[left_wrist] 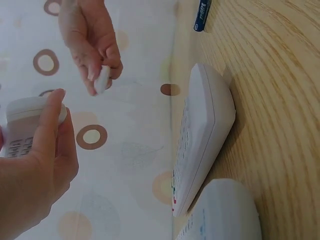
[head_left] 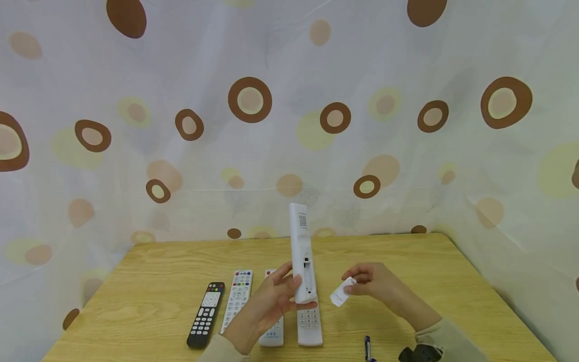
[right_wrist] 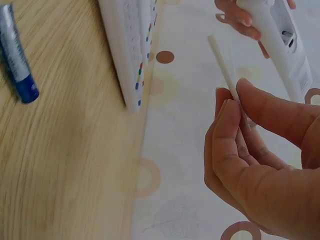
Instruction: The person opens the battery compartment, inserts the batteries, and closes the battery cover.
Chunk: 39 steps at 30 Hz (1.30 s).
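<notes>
My left hand (head_left: 271, 304) grips a white remote control (head_left: 299, 241) upright above the table, its back facing the camera. The battery compartment in that back lies uncovered; whether a battery sits inside I cannot tell. Off to the right, my right hand (head_left: 377, 284) pinches a small white battery cover (head_left: 340, 292) between thumb and fingers, apart from the remote. Seen from the right wrist, the cover (right_wrist: 223, 65) is edge-on at the fingertips. A blue and silver battery (head_left: 368, 348) lies on the table near the front edge.
On the wooden table (head_left: 149, 286) lie a black remote (head_left: 205, 315) and several white remotes, one (head_left: 309, 322) beneath the held remote and one (head_left: 238, 294) beside the black one. A patterned curtain (head_left: 280, 151) hangs behind the table.
</notes>
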{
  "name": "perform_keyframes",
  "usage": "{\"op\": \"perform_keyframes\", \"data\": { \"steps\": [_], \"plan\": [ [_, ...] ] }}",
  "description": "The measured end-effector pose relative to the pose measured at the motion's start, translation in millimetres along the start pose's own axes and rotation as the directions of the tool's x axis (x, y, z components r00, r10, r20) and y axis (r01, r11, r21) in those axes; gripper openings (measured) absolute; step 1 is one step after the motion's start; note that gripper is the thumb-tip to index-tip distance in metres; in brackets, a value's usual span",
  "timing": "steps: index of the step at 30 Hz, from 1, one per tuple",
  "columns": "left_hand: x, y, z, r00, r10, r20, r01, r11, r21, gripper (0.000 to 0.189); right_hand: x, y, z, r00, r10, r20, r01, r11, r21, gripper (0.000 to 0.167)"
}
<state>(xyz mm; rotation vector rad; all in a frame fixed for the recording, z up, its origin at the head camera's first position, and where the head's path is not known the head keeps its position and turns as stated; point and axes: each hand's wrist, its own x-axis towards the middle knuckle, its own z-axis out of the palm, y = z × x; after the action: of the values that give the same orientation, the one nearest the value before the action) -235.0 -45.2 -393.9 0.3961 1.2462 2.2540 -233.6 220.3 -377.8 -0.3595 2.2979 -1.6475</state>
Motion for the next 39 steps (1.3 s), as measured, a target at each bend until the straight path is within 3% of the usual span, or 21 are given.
{"op": "perform_keyframes", "data": {
  "steps": [6, 22, 27, 31, 34, 39],
  "plan": [
    [-2.4, -0.3, 0.2, 1.000, -0.006, -0.002, 0.006, 1.000, -0.018, 0.063, -1.2, 19, -11, 1.000, -0.017, -0.005, 0.017, 0.996, -0.088, 0.030],
    [-6.2, -3.8, 2.9, 1.000, -0.022, -0.015, 0.021, 0.999, -0.031, 0.062, 4.8, 53, -30, 0.991, 0.119, -0.057, -0.127, 0.979, -0.160, 0.024],
    [-6.7, -6.8, 4.6, 0.999, -0.028, -0.027, 0.027, 0.999, -0.028, 0.061, 7.9, 62, -31, 0.990, 0.109, -0.087, -0.126, 0.966, -0.226, 0.019],
    [-8.1, -9.1, 6.8, 0.999, -0.026, -0.032, 0.026, 0.999, -0.024, 0.061, 10.6, 68, -28, 0.990, 0.056, -0.127, -0.096, 0.938, -0.333, 0.011],
    [-9.0, -10.3, 9.4, 0.999, -0.029, -0.039, 0.028, 0.999, -0.032, 0.061, 12.4, 70, -24, 0.984, 0.027, -0.175, -0.100, 0.900, -0.424, 0.010],
    [-9.1, -10.7, 12.5, 0.999, -0.032, -0.034, 0.031, 0.999, -0.041, 0.060, 12.9, 71, -21, 0.970, 0.028, -0.240, -0.143, 0.868, -0.475, 0.014]
  ]
}}
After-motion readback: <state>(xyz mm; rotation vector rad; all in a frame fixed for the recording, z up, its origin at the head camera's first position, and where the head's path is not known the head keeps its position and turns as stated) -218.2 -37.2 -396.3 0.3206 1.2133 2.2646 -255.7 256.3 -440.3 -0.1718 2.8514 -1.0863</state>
